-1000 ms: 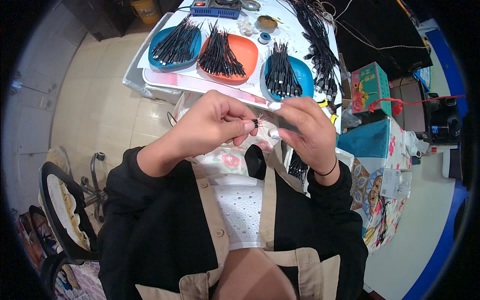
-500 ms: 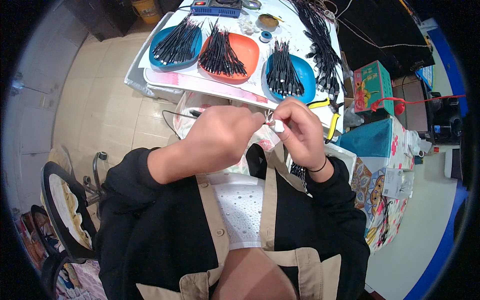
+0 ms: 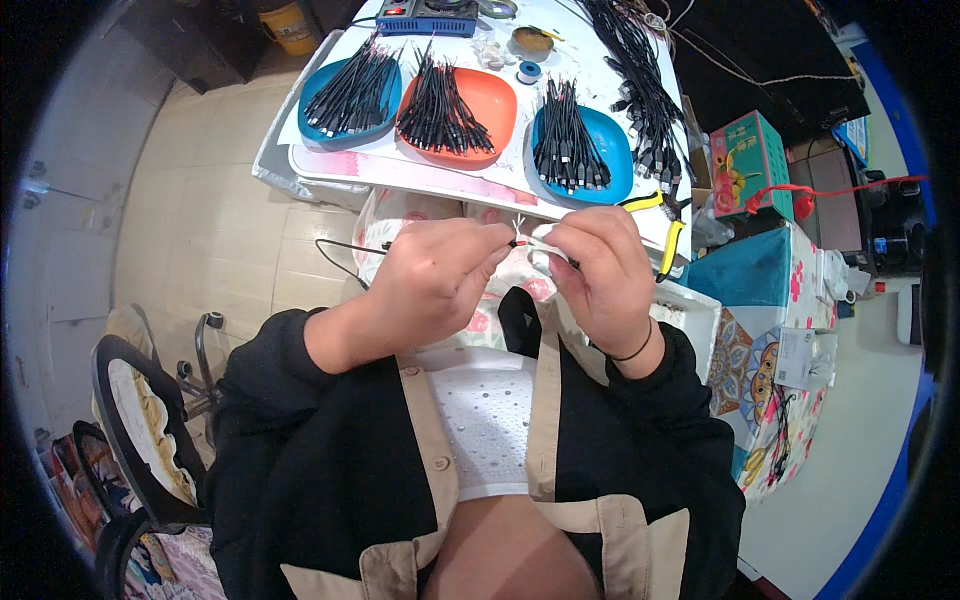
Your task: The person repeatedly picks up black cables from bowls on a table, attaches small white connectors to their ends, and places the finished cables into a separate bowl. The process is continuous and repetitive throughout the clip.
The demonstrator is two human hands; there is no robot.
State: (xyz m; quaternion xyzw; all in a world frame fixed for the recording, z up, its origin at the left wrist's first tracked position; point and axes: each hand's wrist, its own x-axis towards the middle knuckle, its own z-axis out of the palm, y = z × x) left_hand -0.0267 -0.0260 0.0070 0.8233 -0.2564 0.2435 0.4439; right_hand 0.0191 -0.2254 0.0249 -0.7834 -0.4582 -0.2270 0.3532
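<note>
My left hand (image 3: 435, 272) is closed in a pinch on a thin black cable (image 3: 345, 246), which loops out to the left behind the fist. Between the two hands the cable's stripped end shows thin white strands (image 3: 519, 224) standing up and a bit of red wire. My right hand (image 3: 603, 268) pinches at this wire end with thumb and forefinger, white-tipped; what exactly lies between those fingertips is too small to make out. Both hands are held above my lap, just in front of the table edge.
On the white table (image 3: 440, 183) stand a left blue tray (image 3: 391, 118), an orange tray (image 3: 499, 100) and a right blue tray (image 3: 615, 140), all with black cables. Yellow-handled pliers (image 3: 670, 250) lie at the right edge, beside a cable bundle (image 3: 655, 130). An office chair (image 3: 105, 400) stands left.
My fingertips have shifted slightly left, and the right fingers have changed their pinch. The white strands now stand upright between the hands, with more of the wire end visible. The view has shifted slightly.
</note>
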